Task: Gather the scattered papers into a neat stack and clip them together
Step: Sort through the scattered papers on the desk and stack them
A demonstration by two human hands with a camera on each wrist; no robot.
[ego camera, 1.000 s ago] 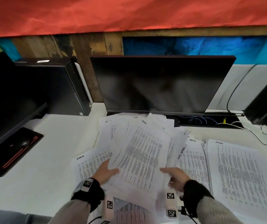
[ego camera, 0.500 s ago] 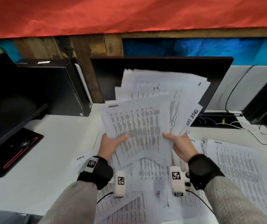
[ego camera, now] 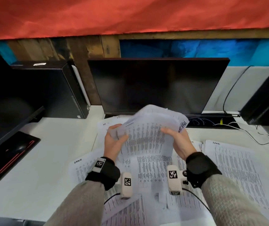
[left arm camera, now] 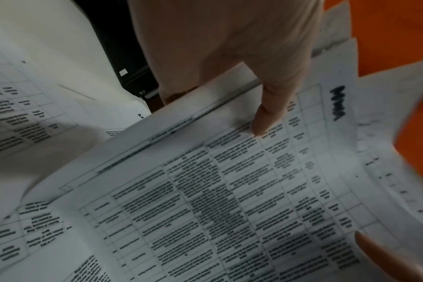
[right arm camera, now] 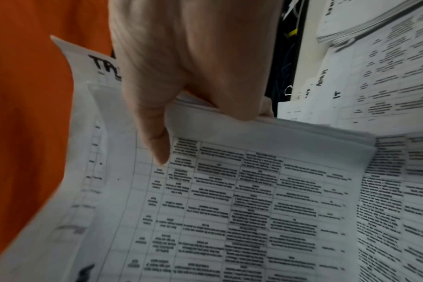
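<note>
While both hands (left point(ego camera: 114, 141), right point(ego camera: 179, 142)) grip a paper bundle point(ego camera: 146, 134), loose sheets point(ego camera: 231, 168) cover the white desk point(ego camera: 41, 160).

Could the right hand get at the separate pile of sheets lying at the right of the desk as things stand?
Probably not yet: the right hand grips the lifted bundle together with the left hand. The pile itself lies uncovered beside that forearm.

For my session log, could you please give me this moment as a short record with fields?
held item: bundle of papers, uneven, lifted off the desk
left hand: left hand grips the bundle's left edge
right hand: right hand grips its right edge
on desk: loose sheets under the hands; separate pile at right
behind: dark monitor
clip: none visible
</note>
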